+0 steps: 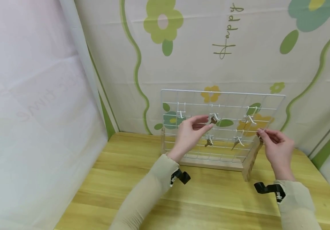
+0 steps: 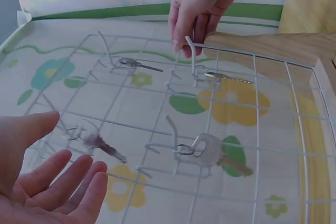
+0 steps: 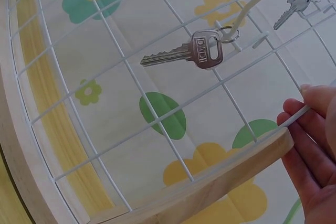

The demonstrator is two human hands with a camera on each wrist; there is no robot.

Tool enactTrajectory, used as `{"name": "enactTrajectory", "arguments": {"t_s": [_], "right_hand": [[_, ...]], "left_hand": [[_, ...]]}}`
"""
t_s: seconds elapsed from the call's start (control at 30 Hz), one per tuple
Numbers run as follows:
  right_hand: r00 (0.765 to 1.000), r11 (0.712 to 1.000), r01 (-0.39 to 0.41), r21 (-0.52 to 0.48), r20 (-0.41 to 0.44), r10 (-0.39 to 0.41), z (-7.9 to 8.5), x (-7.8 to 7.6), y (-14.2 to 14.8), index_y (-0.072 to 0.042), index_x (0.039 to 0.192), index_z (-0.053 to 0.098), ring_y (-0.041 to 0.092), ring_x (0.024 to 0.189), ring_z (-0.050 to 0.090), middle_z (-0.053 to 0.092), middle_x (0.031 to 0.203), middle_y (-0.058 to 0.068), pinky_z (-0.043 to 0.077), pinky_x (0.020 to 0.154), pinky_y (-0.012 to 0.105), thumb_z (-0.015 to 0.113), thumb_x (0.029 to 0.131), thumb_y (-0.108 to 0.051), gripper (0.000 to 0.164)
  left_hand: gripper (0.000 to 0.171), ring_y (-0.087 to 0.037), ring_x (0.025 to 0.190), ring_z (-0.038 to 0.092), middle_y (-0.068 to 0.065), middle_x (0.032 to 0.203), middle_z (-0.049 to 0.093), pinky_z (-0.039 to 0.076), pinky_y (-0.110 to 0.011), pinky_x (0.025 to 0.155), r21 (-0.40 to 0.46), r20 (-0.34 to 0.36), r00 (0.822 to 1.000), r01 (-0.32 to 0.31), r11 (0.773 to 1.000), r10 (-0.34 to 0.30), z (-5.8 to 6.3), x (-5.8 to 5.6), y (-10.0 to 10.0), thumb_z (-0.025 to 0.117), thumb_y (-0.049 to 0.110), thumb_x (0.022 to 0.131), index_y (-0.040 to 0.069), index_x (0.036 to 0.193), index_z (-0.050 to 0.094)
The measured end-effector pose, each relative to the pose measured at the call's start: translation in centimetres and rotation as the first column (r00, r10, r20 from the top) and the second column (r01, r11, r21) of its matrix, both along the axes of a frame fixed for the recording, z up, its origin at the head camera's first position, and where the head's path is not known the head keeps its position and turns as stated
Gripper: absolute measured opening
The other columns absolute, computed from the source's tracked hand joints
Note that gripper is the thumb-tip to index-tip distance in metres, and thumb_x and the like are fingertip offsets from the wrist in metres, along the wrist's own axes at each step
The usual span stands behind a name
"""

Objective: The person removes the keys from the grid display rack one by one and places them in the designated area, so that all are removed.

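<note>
A white wire grid rack (image 1: 222, 92) stands upright in a wooden base (image 1: 211, 163), with keys hung on its hooks. My left hand (image 1: 192, 132) is at the upper middle hook, thumb and fingers spread apart around a key (image 1: 213, 120). In the left wrist view this key (image 2: 100, 142) hangs by its ring, and a gap shows between it and the fingertips. My right hand (image 1: 278, 145) pinches the wire at the grid's right edge, just above the wooden side post (image 1: 252, 159). Close to it, in the right wrist view, hangs a key (image 3: 207, 50) stamped DADI.
Lower on the grid hang two more keys, one at the middle (image 1: 208, 142) and one to the right (image 1: 235, 144). At upper left is a hook (image 1: 181, 114). A flowered cloth (image 1: 193, 70) hangs behind the rack on the wooden table (image 1: 119, 166).
</note>
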State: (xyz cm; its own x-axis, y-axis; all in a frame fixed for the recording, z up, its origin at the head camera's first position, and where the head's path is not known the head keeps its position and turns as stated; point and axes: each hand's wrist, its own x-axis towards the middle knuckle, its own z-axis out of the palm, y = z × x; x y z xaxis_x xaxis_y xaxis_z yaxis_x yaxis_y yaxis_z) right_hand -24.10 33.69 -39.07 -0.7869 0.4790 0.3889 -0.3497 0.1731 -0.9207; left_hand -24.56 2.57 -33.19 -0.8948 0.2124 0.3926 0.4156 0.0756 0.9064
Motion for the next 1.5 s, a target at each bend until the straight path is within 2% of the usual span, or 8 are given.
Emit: {"name": "enactTrajectory", "arguments": {"t_s": [0.2, 0.43, 0.6, 0.77, 0.83, 1.17, 1.33, 1.5], "right_hand": [[1.000, 1.000, 0.006, 0.009, -0.003, -0.006, 0.1, 0.3, 0.2, 0.010, 0.108, 0.072, 0.007, 0.082, 0.072, 0.076, 0.094, -0.003, 0.054, 0.074, 0.013, 0.078, 0.090, -0.005, 0.024], [1.000, 1.000, 0.006, 0.014, -0.011, -0.005, 0.0, 0.2, 0.3, 0.010, 0.107, 0.072, 0.007, 0.081, 0.072, 0.077, 0.094, -0.004, 0.054, 0.073, 0.012, 0.078, 0.090, -0.004, 0.023], [1.000, 1.000, -0.004, 0.015, -0.028, 0.004, 0.2, 0.0, 0.4, 0.012, 0.107, 0.071, 0.007, 0.082, 0.072, 0.077, 0.093, -0.003, 0.054, 0.073, 0.013, 0.078, 0.090, -0.004, 0.024], [0.999, 1.000, -0.004, 0.000, -0.047, 0.004, 0.4, 0.0, 0.4, 0.013, 0.105, 0.071, 0.008, 0.080, 0.072, 0.076, 0.091, -0.004, 0.054, 0.073, 0.013, 0.077, 0.089, -0.001, 0.022], [0.999, 1.000, 0.004, 0.025, -0.037, -0.003, 0.4, 0.1, 0.4, 0.013, 0.106, 0.071, 0.007, 0.081, 0.072, 0.076, 0.091, -0.004, 0.054, 0.073, 0.013, 0.077, 0.089, -0.001, 0.022], [1.000, 0.999, 0.007, 0.038, -0.022, -0.006, 0.0, 0.1, 0.6, 0.012, 0.104, 0.072, 0.006, 0.080, 0.072, 0.076, 0.091, -0.005, 0.054, 0.072, 0.012, 0.077, 0.090, -0.002, 0.021], [1.000, 0.998, 0.009, 0.063, -0.020, -0.007, 0.0, 0.0, 0.4, 0.011, 0.106, 0.072, 0.006, 0.082, 0.072, 0.077, 0.093, -0.003, 0.054, 0.074, 0.012, 0.078, 0.090, -0.005, 0.023], [1.000, 0.999, 0.000, 0.049, -0.019, 0.001, 0.0, -0.1, 0.3, 0.013, 0.105, 0.071, 0.007, 0.081, 0.072, 0.077, 0.092, -0.004, 0.054, 0.073, 0.013, 0.076, 0.090, -0.001, 0.021]], "left_hand": [[0.030, -0.004, 0.088, 0.068, 0.013, 0.097, 0.071, 0.056, -0.022, 0.081, 0.029, -0.018, 0.999, -0.049, 0.998, 0.050, -0.3, -0.7, 1.7, 0.078, 0.026, 0.094, 0.012, 0.120, 0.075], [0.020, -0.003, 0.083, 0.067, 0.013, 0.092, 0.072, 0.057, -0.022, 0.076, 0.051, -0.073, 0.991, -0.106, 0.993, 0.109, -0.1, -1.2, 2.6, 0.078, 0.022, 0.094, 0.012, 0.110, 0.078], [0.013, -0.004, 0.079, 0.067, 0.014, 0.088, 0.072, 0.057, -0.024, 0.071, 0.099, -0.075, 0.986, -0.140, 0.985, 0.148, 0.1, -1.3, 3.1, 0.077, 0.020, 0.094, 0.012, 0.104, 0.079], [0.012, -0.004, 0.077, 0.067, 0.014, 0.086, 0.072, 0.057, -0.024, 0.068, 0.109, -0.077, 0.983, -0.156, 0.982, 0.165, 0.4, -1.4, 3.4, 0.077, 0.021, 0.094, 0.012, 0.102, 0.080], [0.011, -0.005, 0.076, 0.067, 0.013, 0.085, 0.072, 0.057, -0.024, 0.066, 0.112, -0.087, 0.982, -0.159, 0.981, 0.169, 0.4, -1.4, 3.3, 0.077, 0.020, 0.095, 0.011, 0.101, 0.080], [0.011, -0.004, 0.079, 0.066, 0.012, 0.089, 0.071, 0.057, -0.024, 0.072, 0.119, -0.151, 0.981, -0.106, 0.987, 0.123, 0.3, -0.5, 2.7, 0.075, 0.020, 0.096, 0.010, 0.101, 0.078], [0.012, -0.009, 0.080, 0.068, 0.009, 0.090, 0.073, 0.058, -0.026, 0.071, 0.149, -0.184, 0.978, -0.072, 0.986, 0.099, 0.5, -0.1, 2.4, 0.074, 0.019, 0.096, 0.008, 0.101, 0.078], [0.013, -0.014, 0.081, 0.069, 0.005, 0.092, 0.073, 0.058, -0.028, 0.071, 0.162, -0.222, 0.974, -0.019, 0.987, 0.055, 0.9, 1.0, 1.7, 0.075, 0.019, 0.096, 0.008, 0.101, 0.077]]}}
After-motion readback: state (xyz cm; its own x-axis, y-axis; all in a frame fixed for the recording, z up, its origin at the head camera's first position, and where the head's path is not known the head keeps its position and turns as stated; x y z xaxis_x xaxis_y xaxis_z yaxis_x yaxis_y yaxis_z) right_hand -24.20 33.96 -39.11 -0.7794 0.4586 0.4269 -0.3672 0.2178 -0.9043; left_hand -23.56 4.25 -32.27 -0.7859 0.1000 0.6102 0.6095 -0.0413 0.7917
